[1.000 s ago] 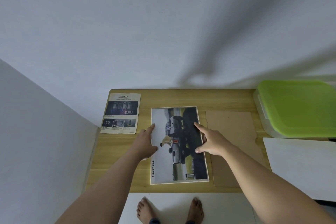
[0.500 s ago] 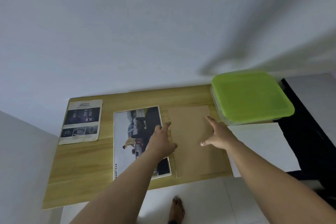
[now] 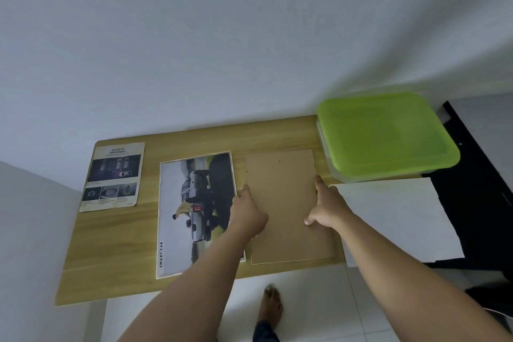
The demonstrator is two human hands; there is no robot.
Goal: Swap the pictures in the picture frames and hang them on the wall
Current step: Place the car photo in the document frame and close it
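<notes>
A light wooden table (image 3: 116,244) stands against the wall. From left to right it carries a safety poster (image 3: 112,176), a car picture (image 3: 194,214), a brown cardboard backing board (image 3: 286,203) just beside that picture, a green-lidded plastic container (image 3: 385,133) and a white sheet (image 3: 397,216) reaching past the table's right end.
</notes>
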